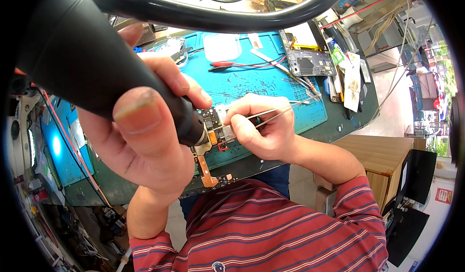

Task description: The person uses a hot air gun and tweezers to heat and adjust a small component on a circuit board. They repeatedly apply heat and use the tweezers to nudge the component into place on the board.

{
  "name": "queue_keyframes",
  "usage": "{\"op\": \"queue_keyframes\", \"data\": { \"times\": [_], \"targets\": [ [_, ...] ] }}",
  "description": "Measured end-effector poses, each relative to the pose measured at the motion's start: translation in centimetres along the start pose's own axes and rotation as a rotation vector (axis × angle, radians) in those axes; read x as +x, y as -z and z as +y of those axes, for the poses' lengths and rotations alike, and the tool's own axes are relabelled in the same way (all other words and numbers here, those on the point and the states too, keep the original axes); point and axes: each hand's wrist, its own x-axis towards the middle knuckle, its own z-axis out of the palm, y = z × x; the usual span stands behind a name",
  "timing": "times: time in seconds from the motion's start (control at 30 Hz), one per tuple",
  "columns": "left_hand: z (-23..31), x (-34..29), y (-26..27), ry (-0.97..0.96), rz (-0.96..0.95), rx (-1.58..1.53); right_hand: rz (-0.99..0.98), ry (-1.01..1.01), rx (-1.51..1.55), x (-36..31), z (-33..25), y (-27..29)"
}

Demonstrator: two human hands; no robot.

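Note:
My left hand (150,148) is wrapped round a thick black hot-air gun (104,61). Its metal-ringed nozzle tilts down to the right, close over a phone circuit board (211,119). In my right hand (266,139) is a pair of thin metal tweezers (273,110), pinched between thumb and fingers. The tweezer tips point left at the board's silver shielded part, and whether they touch it I cannot tell. A copper-coloured flex strip (207,172) runs from the board toward me. The nozzle and my left fingers hide part of the board.
Beneath lies a blue work mat (227,85) with red and black clip leads (232,65). An opened phone (310,61) rests at the far right of the mat. A black curved tube (232,21) crosses overhead. To the right stands a wooden cabinet (373,158).

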Motion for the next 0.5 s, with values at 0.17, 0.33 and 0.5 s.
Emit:
{"op": "queue_keyframes", "data": {
  "times": [0.17, 0.33, 0.5],
  "targets": [
    [0.17, 0.02, 0.18, -0.006, 0.011, 0.020, 0.001, 0.006, -0.005, 0.11, -0.11, -0.16],
    [-0.06, 0.07, 0.07, -0.025, 0.029, 0.020, 0.002, 0.013, 0.003, 0.11, -0.06, -0.13],
    [-0.37, 0.10, -0.01, -0.046, 0.075, 0.034, -0.006, 0.025, -0.010, 0.16, -0.03, -0.10]
  ]
}}
